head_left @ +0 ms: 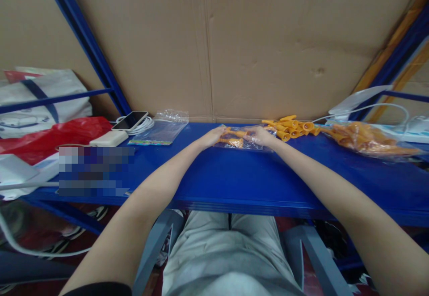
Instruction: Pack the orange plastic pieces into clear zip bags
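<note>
Both my arms reach forward over a blue shelf (234,175). My left hand (213,136) and my right hand (262,136) each grip one end of a small clear plastic bag (240,140) lying on the shelf near its back edge. Inside the bag are orange plastic parts (233,142). A loose heap of the same orange parts (292,127) lies just to the right of my right hand, against the cardboard wall.
A stack of empty clear bags (160,131) lies left of my hands, beside a phone (130,120), white cable and white charger (109,139). A large bag of orange parts (367,139) lies at the right. Red plastic bag (50,137) at far left.
</note>
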The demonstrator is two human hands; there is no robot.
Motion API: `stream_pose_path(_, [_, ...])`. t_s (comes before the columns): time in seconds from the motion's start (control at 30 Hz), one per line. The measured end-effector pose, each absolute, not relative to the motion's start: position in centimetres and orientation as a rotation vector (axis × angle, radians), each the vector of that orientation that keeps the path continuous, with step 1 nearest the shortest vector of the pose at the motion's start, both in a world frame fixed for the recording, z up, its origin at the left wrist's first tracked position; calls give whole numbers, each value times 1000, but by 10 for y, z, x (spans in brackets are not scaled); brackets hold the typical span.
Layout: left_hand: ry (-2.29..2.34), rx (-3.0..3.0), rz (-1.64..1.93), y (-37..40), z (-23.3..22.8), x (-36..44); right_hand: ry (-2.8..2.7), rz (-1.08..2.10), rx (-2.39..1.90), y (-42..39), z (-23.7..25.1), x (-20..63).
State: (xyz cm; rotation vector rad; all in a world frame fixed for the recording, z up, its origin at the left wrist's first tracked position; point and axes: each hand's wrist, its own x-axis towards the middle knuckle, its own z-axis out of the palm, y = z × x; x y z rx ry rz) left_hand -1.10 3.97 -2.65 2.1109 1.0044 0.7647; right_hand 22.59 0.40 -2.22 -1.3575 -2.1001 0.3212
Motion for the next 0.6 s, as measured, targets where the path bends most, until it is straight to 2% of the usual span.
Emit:
stream_pose_path(0.1, [937,2130,752,40,-28,-9,-2176,113,-1365,10,-25,227])
stream_pose_path(0.2, [904,2152,754,41,-30,-9,-2106,108,-1490,11,-29,227])
stream_pose_path(0.47, [972,2158,774,46,-34,-14,-1836,604,-1351,14,-41,229])
stream_pose_path(0.6, [1062,2234,700,43,-31,-17,-1795,743,-1290,12,-41,230])
